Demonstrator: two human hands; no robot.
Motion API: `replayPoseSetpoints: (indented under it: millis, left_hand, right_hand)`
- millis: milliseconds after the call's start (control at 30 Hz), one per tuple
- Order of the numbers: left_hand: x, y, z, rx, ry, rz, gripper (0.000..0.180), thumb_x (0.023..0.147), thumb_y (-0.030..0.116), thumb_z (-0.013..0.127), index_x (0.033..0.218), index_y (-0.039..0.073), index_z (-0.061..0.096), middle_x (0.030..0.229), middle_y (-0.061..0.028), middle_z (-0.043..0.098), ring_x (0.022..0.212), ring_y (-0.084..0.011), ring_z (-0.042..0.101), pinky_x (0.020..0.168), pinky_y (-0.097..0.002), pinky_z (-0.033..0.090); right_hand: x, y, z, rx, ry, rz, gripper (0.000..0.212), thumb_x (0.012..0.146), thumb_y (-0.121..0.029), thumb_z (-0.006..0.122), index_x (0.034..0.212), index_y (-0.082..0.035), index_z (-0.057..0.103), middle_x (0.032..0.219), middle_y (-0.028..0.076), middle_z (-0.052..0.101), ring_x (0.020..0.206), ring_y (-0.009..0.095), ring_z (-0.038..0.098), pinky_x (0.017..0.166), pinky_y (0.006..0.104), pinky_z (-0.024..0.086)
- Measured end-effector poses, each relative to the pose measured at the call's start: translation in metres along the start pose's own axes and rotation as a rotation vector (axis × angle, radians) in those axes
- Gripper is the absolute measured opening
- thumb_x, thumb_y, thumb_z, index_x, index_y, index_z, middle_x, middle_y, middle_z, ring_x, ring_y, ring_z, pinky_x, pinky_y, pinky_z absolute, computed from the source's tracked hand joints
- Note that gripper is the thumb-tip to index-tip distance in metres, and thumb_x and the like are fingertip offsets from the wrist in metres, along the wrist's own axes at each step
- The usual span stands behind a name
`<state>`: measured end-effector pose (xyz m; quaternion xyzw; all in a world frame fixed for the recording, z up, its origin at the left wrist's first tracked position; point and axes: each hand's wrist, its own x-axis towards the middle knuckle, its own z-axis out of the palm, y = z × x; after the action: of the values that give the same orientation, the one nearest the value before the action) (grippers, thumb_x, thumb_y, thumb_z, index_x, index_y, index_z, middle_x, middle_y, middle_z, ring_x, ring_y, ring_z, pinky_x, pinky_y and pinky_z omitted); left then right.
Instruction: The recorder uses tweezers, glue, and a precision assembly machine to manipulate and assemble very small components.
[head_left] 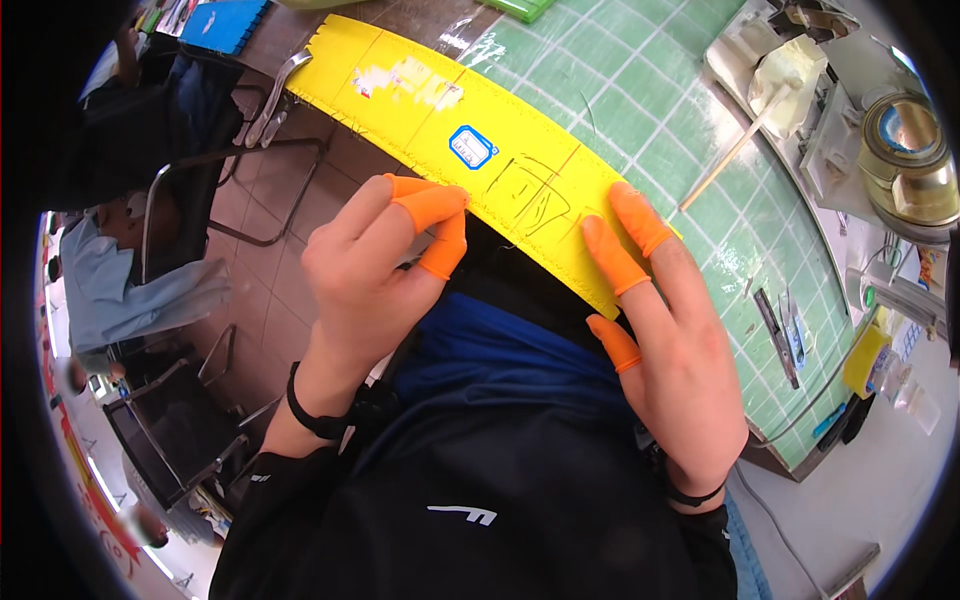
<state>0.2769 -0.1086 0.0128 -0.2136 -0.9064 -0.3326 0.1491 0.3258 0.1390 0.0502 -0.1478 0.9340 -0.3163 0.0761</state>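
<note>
A long yellow board [425,105] with ragged edges, drawn pen lines and a white, blue-bordered label [472,147] lies along the table's near edge. My left hand [385,240] is closed in a pinch at the board's near edge, orange finger cots on its thumb and fingers. Whatever sits between those fingertips is too small or hidden to make out. On the board's right end rest two stretched fingers of my right hand [665,310], also in orange cots. Its thumb is apart from them, close to the near right corner. A few fine dark strands show along the board's near edge.
The green tiled-pattern table [640,60] holds a thin wooden stick [735,150] and a dark utility knife [776,338] at right. A metal-handled tool [280,95] juts out by the board's left end. Farther right stands a gold-coloured pot [905,160]. Chairs [165,430] stand at left.
</note>
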Motion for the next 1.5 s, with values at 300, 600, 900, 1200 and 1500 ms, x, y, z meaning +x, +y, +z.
replayPoseSetpoints:
  millis: [300, 600, 900, 1200, 1500]
  left_hand:
    - [-0.009, -0.008, -0.012, 0.104, 0.018, 0.096, 0.026, 0.073, -0.006, 0.082, 0.095, 0.002, 0.074, 0.087, -0.0105, 0.071, 0.07, -0.0248, 0.07, 0.058, -0.0289, 0.052]
    - [0.026, 0.024, -0.06, 0.057, 0.058, 0.207, 0.024, 0.077, -0.001, 0.084, 0.101, 0.002, 0.076, 0.077, -0.0101, 0.066, 0.061, -0.0242, 0.064, 0.054, -0.0302, 0.048]
    - [0.135, 0.037, -0.081, -0.07, 0.092, 0.534, 0.036, 0.088, -0.008, 0.065, 0.124, -0.004, 0.07, 0.097, -0.0133, 0.077, 0.072, -0.0253, 0.074, 0.063, -0.0301, 0.053]
    - [0.25, 0.054, -0.039, 0.34, -0.338, 0.591, 0.02, 0.09, 0.007, 0.065, 0.11, 0.006, 0.07, 0.087, -0.0084, 0.067, 0.085, -0.033, 0.068, 0.072, -0.0413, 0.054]
    - [0.35, 0.014, 0.095, 0.345, -0.694, 0.428, 0.023, 0.084, 0.017, 0.076, 0.104, 0.007, 0.073, 0.097, -0.0108, 0.073, 0.094, -0.0306, 0.071, 0.081, -0.0433, 0.057]
  right_hand:
    - [0.0, -0.003, -0.003, 0.046, -0.036, -0.027, 0.061, 0.08, 0.006, 0.072, 0.139, 0.003, 0.054, 0.15, 0.023, 0.046, 0.139, 0.042, 0.047, 0.113, 0.0456, 0.044]
    - [-0.007, -0.005, -0.006, 0.064, 0.039, -0.059, 0.054, 0.085, -0.003, 0.074, 0.135, 0.004, 0.055, 0.148, 0.023, 0.048, 0.136, 0.042, 0.05, 0.112, 0.0442, 0.045]
    - [-0.041, -0.013, -0.051, 0.102, 0.308, 0.056, 0.037, 0.09, -0.01, 0.075, 0.126, -0.008, 0.066, 0.103, 0.016, 0.069, 0.087, 0.037, 0.068, 0.075, 0.0415, 0.055]
    - [-0.028, 0.005, -0.067, -0.024, 0.289, 0.142, 0.03, 0.09, -0.012, 0.075, 0.119, -0.006, 0.068, 0.095, 0.014, 0.067, 0.079, 0.035, 0.067, 0.067, 0.0418, 0.054]
    - [-0.008, 0.026, -0.071, -0.034, 0.17, 0.178, 0.023, 0.095, -0.021, 0.07, 0.111, -0.004, 0.069, 0.095, 0.011, 0.066, 0.073, 0.03, 0.068, 0.061, 0.0385, 0.056]
